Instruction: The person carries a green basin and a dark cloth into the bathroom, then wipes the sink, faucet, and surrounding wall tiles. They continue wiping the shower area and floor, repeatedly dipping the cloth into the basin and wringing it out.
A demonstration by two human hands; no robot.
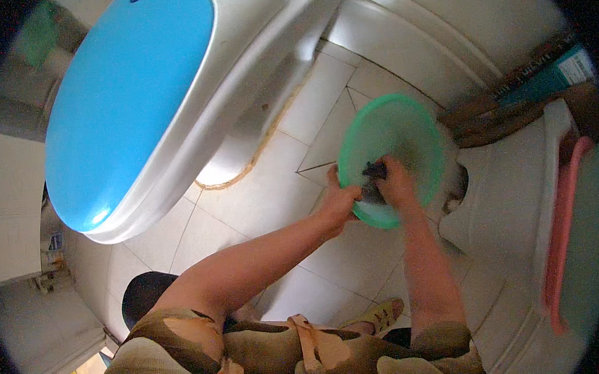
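A light green plastic basin (379, 122) is in front of me above the tiled floor; I cannot tell whether it touches the tiles. My left hand (338, 199) grips its near left rim, with the thumb over the edge. Inside the basin, my right hand (398, 183) is closed on a small dark item (374, 169), perhaps a cloth; its shape is blurred and partly covered by the fingers. Below that hand, a dark patch shows against the basin's wall.
A toilet with a bright blue lid (140, 110) stands at the left. Pale floor tiles (259, 206) run beneath. At the right are a pink plastic rim (567, 239) and a cardboard box (515, 114). A yellow sandal (386, 314) shows by my body.
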